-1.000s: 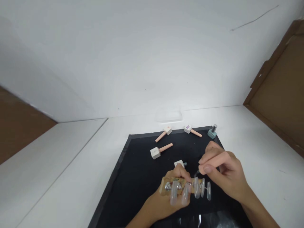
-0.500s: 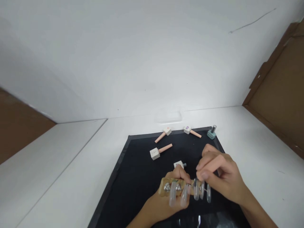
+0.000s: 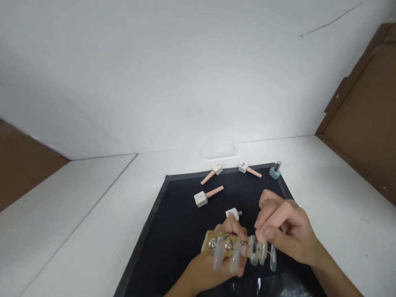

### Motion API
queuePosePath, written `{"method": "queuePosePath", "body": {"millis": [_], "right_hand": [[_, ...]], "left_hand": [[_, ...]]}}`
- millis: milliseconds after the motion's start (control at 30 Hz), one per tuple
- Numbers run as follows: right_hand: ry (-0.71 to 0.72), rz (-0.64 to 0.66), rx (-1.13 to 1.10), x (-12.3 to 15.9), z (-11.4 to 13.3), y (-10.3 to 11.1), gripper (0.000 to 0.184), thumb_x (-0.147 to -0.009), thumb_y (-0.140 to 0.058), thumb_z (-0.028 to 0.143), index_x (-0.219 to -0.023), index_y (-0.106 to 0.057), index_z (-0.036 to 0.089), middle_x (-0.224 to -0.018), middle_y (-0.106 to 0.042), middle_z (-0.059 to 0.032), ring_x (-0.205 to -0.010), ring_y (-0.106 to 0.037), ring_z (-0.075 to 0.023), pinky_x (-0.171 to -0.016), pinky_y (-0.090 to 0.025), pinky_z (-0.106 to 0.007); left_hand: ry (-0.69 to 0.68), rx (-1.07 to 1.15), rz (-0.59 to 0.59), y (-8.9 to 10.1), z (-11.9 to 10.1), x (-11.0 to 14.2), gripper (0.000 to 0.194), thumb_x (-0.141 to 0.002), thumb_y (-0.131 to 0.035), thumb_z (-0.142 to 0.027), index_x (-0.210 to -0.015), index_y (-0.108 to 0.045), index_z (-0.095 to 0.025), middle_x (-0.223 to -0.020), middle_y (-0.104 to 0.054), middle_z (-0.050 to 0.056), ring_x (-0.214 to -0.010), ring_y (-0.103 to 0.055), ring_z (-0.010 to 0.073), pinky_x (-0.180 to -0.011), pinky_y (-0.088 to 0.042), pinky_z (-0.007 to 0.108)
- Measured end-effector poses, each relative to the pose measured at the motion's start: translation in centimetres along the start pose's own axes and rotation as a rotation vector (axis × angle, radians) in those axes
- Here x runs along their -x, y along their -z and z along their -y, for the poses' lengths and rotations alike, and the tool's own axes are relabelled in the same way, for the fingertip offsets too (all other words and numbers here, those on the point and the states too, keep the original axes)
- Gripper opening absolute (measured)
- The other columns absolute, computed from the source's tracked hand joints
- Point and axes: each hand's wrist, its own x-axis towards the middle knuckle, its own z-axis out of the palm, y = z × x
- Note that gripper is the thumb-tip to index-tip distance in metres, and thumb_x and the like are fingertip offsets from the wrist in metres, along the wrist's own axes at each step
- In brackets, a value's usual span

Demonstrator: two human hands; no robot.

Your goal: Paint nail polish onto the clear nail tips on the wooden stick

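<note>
Right hand (image 3: 286, 229): thumb and fingers closed in a pinch on pink brush cap (image 3: 275, 220). Cap sits between thumb below and index above, sticking out past the fingertips on the left. Long axis slants: blunt end up and right over the hand, brush end down and left. Dark brush (image 3: 254, 246) shows just left of the right fingertips, over the third nail tip (image 3: 254, 258) from the left; can't tell if it touches.

Left hand (image 3: 210, 268): wrapped round tan holder (image 3: 234, 239) from behind and below, one finger over its far edge, thumb not clearly visible. Holder's long axis runs left to right across the left fingers, right end reaching under the right fingertips. Five clear nail tips in all on it, side by side, free ends toward the wearer; the two rightmost sit just below the right thumb.

White bottle (image 3: 232, 213) lies just beyond the left fingers, neck to the right. Pink-capped bottle (image 3: 201, 199) lies farther off, up-left of the left fingers. Teal bottle (image 3: 274, 172) is beyond the right fingers.
</note>
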Motion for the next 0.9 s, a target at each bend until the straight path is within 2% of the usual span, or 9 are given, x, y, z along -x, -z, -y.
{"method": "queuePosePath", "body": {"millis": [100, 267, 400, 533, 667, 800, 900], "right_hand": [[-0.048, -0.078, 0.006, 0.3, -0.3, 0.0, 0.014, -0.093, -0.059, 0.023, -0.079, -0.061, 0.025, -0.070, -0.070, 0.0004, -0.062, -0.056, -0.0152, -0.057, -0.046, -0.031], [-0.051, -0.012, -0.066, 0.4, -0.5, 0.0, 0.016, -0.093, -0.060, 0.030, -0.077, -0.062, 0.024, -0.068, -0.069, 0.0003, -0.059, -0.055, -0.0144, -0.055, -0.045, -0.030], [-0.087, -0.087, -0.062, 0.3, -0.5, -0.1, 0.016, -0.094, -0.058, 0.029, -0.079, -0.062, 0.025, -0.071, -0.069, 0.0003, -0.064, -0.057, -0.0150, -0.058, -0.046, -0.030], [-0.088, -0.022, -0.105, 0.4, -0.5, -0.2, 0.020, -0.093, -0.059, 0.035, -0.077, -0.063, 0.024, -0.067, -0.068, 0.0000, -0.059, -0.055, -0.0144, -0.054, -0.044, -0.030], [-0.154, -0.136, -0.098, 0.5, -0.6, -0.3, 0.020, -0.094, -0.058, 0.031, -0.076, -0.064, 0.024, -0.072, -0.069, -0.0002, -0.065, -0.057, -0.0145, -0.058, -0.044, -0.029], [-0.137, -0.033, -0.142, 0.4, -0.4, -0.4, 0.020, -0.092, -0.061, 0.034, -0.075, -0.064, 0.023, -0.066, -0.067, 0.0004, -0.061, -0.056, -0.0141, -0.056, -0.043, -0.028], [-0.186, -0.099, -0.103, 0.5, -0.3, -0.4, 0.019, -0.093, -0.060, 0.031, -0.075, -0.065, 0.024, -0.069, -0.067, 0.0000, -0.064, -0.056, -0.0143, -0.057, -0.043, -0.028]], "left_hand": [[-0.088, 0.120, 0.072, -0.3, 0.0, -0.2, 0.036, -0.086, -0.055, -0.052, -0.075, -0.038, -0.023, -0.046, -0.046, -0.009, -0.038, -0.040, 0.0057, -0.046, -0.035, 0.019], [-0.085, 0.339, 0.190, -0.5, 0.7, -0.4, 0.031, -0.089, -0.055, -0.045, -0.078, -0.036, -0.023, -0.050, -0.045, -0.010, -0.034, -0.037, 0.0028, -0.040, -0.029, 0.013], [-0.136, 0.446, 0.246, -0.5, 1.3, -0.5, 0.029, -0.090, -0.054, -0.045, -0.081, -0.037, -0.023, -0.049, -0.044, -0.011, -0.031, -0.034, 0.0011, -0.036, -0.024, 0.010], [-0.124, 0.456, 0.268, -0.5, 1.5, -0.7, 0.027, -0.091, -0.054, -0.042, -0.081, -0.038, -0.022, -0.046, -0.040, -0.012, -0.031, -0.034, 0.0015, -0.036, -0.023, 0.009], [-0.158, 0.491, 0.277, -0.4, 1.7, -0.7, 0.027, -0.090, -0.055, -0.042, -0.083, -0.038, -0.023, -0.048, -0.042, -0.012, -0.030, -0.034, 0.0017, -0.033, -0.023, 0.009], [-0.105, 0.405, 0.254, -0.2, 1.5, -0.6, 0.028, -0.091, -0.054, -0.041, -0.080, -0.038, -0.022, -0.047, -0.042, -0.011, -0.032, -0.035, 0.0022, -0.036, -0.023, 0.011], [-0.122, 0.363, 0.235, -0.2, 1.1, -0.7, 0.030, -0.092, -0.052, -0.044, -0.079, -0.035, -0.023, -0.042, -0.038, -0.013, -0.030, -0.032, 0.0023, -0.036, -0.020, 0.012]]}}
